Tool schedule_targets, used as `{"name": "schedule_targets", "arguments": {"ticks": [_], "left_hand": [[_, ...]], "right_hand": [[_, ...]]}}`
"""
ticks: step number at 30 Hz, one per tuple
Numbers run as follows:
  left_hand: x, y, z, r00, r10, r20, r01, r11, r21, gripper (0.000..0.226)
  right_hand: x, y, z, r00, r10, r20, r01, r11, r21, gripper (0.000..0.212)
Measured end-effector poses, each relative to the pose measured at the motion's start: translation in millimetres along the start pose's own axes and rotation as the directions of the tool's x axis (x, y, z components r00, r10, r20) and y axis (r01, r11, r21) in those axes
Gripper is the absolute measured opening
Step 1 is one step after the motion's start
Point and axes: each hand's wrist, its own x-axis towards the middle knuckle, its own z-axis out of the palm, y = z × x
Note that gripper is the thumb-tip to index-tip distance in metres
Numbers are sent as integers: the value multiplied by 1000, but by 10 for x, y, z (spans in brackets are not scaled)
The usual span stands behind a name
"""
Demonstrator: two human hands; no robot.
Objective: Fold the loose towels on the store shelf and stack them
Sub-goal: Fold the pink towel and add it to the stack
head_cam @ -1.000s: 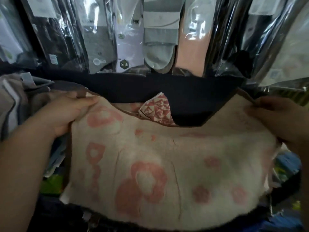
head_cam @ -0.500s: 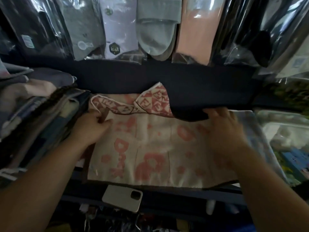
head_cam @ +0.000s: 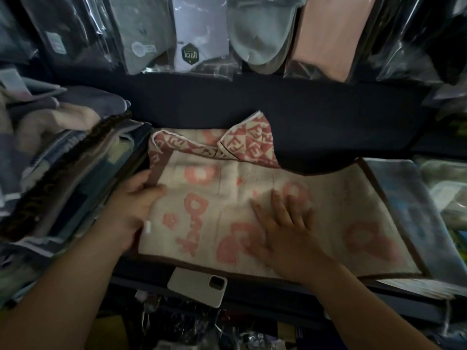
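A cream towel with pink shapes and a brown border lies spread flat across the shelf. My left hand pinches its left edge, thumb on top. My right hand lies flat on the towel's middle, fingers spread and pressing down. Behind it, a second towel in a red-and-cream pattern sits crumpled against the dark back of the shelf, partly under the cream one. A leaning stack of folded towels stands at the left.
A phone in a pale case rests on the shelf's front ledge below the towel. Packaged socks hang in a row above. A bluish folded cloth lies under the towel's right end, with wrapped goods beyond.
The towel went from held up in both hands to lying flat on the shelf. My right hand slid from the far edge toward the middle, and my left hand shifted along the left edge.
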Motion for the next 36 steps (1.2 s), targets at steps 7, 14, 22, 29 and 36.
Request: {"name": "schedule_targets", "arguments": {"ticks": [7,14,22,29,36], "left_hand": [[34,265,-375,991,102,-89,-107,993,-52,35],[-113,470,-202,989,149,19,-146,983,-107,37],[-188,839,932,878,306,367,-321,947,-22,34],[-149,500,2198,853,200,482,-393,853,343,45],[-97,112,2592,834,53,550,-389,763,516,16]], "right_hand": [[173,-362,51,1000,-29,-9,29,999,-13,87],[171,-291,1,996,-90,1,90,993,73,83],[-376,151,-304,972,99,-215,-10,924,383,49],[-736,687,-660,939,248,-239,-188,950,247,39],[-791,954,-570,835,286,-470,-200,954,225,40]]}}
